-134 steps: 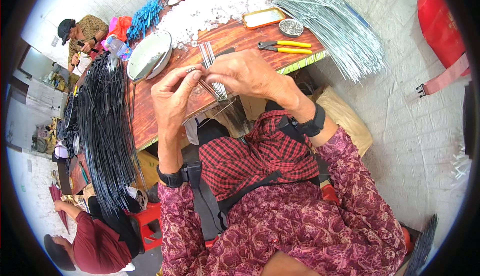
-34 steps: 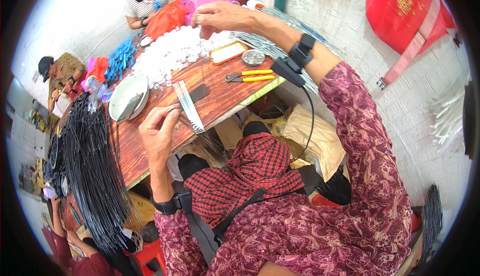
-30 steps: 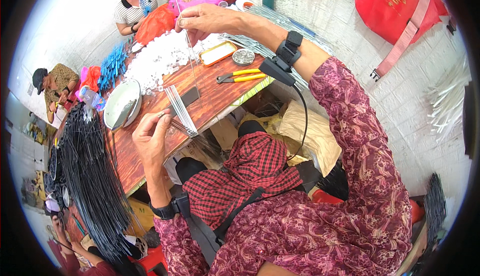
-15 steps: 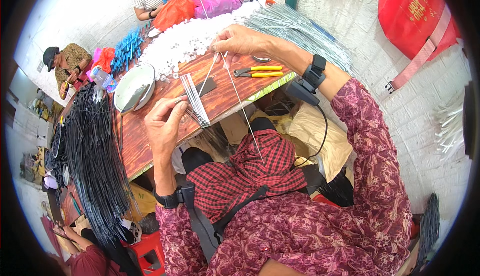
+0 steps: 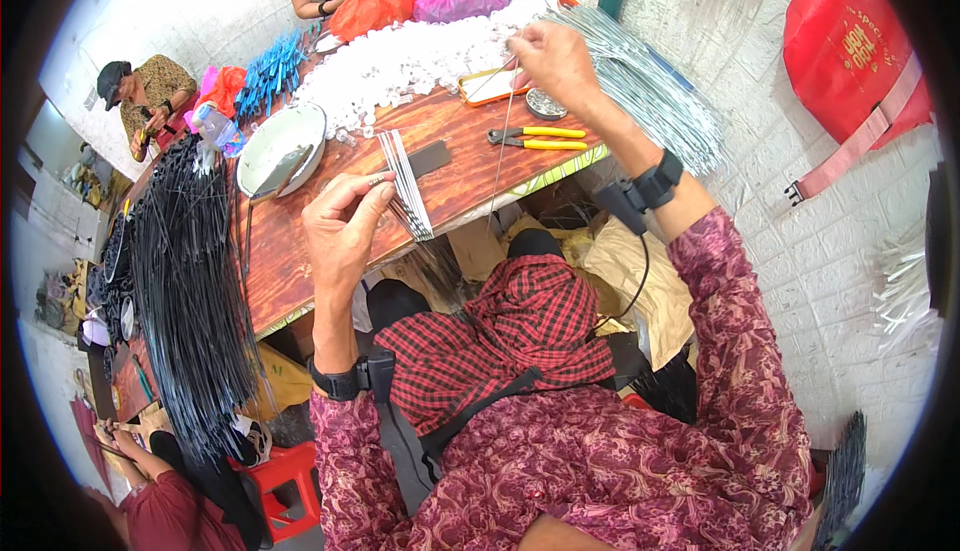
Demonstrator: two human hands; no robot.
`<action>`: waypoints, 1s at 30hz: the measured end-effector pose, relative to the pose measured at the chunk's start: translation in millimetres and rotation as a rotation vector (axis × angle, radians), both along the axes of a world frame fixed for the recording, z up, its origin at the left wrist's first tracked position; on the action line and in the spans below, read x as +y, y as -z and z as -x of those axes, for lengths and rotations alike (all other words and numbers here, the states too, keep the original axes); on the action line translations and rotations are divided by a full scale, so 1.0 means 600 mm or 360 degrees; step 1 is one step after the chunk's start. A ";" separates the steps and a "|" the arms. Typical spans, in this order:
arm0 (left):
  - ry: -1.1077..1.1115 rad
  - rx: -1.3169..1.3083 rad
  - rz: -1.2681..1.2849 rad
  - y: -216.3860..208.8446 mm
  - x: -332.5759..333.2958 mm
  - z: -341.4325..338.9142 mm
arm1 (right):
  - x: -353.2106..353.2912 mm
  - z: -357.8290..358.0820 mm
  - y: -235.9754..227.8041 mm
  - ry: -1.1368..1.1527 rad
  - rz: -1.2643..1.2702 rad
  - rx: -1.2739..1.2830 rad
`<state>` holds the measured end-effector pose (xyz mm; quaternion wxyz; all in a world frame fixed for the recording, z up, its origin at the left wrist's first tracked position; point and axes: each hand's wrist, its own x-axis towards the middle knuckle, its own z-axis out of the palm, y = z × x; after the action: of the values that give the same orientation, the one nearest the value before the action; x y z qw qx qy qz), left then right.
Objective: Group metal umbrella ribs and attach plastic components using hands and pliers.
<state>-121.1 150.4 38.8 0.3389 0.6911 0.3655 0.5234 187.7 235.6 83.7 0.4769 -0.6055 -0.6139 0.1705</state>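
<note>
My left hand [image 5: 342,226] is raised over the table's front edge, its thumb and forefinger pinched on something small that I cannot make out. Beside its fingertips lies a row of thin white strips [image 5: 405,181], slanting across a dark flat bar [image 5: 432,158] and overhanging the edge. Farther right and higher, my right hand [image 5: 558,59] pinches a thin wire [image 5: 503,146], which hangs down past the table edge. Yellow-handled pliers [image 5: 540,138] rest on the wood below that hand. A small round dish of tiny pieces [image 5: 545,103] and an orange-edged flat case [image 5: 493,88] are close by.
White plastic pieces [image 5: 400,66] are heaped along the wooden table [image 5: 290,251]. A bowl [image 5: 283,151] stands left, by hanging black strips [image 5: 190,301]. Pale wires [image 5: 640,81] lie at the far right. Co-workers [image 5: 150,101] sit at left and across the table.
My right hand has moved right and away from the strips with the wire, uncovering the orange-edged case and round dish. My left hand keeps its pinch; the view has shifted slightly.
</note>
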 end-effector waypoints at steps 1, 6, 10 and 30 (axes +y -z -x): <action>0.0006 -0.0018 -0.0007 0.001 0.001 0.001 | -0.001 0.013 0.019 0.0000 -0.0155 -0.0048; 0.0001 0.0009 0.0009 0.005 0.005 0.002 | -0.031 0.078 0.097 0.0130 -0.0672 -0.0429; -0.0011 -0.0022 -0.0001 0.004 0.006 0.002 | -0.085 0.146 0.144 0.0000 -0.0528 -0.0329; -0.0092 -0.0002 -0.0044 0.000 -0.002 -0.012 | -0.161 0.200 0.244 -0.0320 -0.0294 -0.0309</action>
<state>-113.9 149.1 38.9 0.3143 0.6846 0.3778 0.5383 67.8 139.2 -62.7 0.4494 -0.5083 -0.7277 0.1008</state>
